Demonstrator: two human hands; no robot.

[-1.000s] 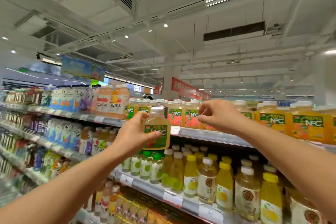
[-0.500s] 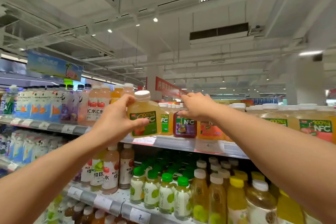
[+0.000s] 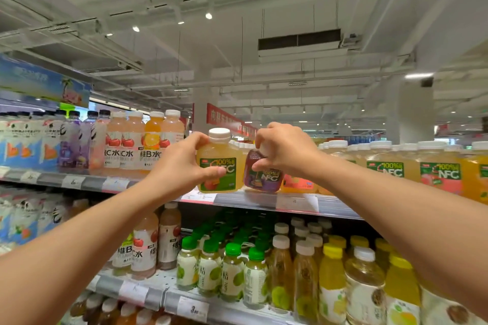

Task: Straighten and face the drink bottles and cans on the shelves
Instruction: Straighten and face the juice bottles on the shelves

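Both hands are working at the front edge of the top shelf [image 3: 264, 199], up ahead and slightly above eye level, and the move to come is turning on how the two small juice bottles there are sitting next to each other. The left hand [image 3: 179, 166] is wrapping around the yellow NFC apple juice bottle [image 3: 217, 163], thumb lying across its green label and fingers curled behind its shoulder; the bottle is standing upright, long axis vertical, label facing out, and whether its base is resting on the shelf or hovering just over it is hard to tell. Just to its right, touching or almost touching, the purple NFC bottle [image 3: 261, 175] is leaning with its top tipped left, and the right hand [image 3: 282, 152] is gripping it from above around the neck, fingers closed over the cap. The two hands are close together, each nearer its own bottle. To the right a row of larger NFC juice bottles [image 3: 412, 166] is filling the shelf; to the left, vitamin water bottles [image 3: 142, 145] are standing in a line. Below, the lower shelf [image 3: 169, 298] is carrying green-capped bottles [image 3: 232, 272]. The purple bottle probably needs righting before the yellow one is squared beside it.
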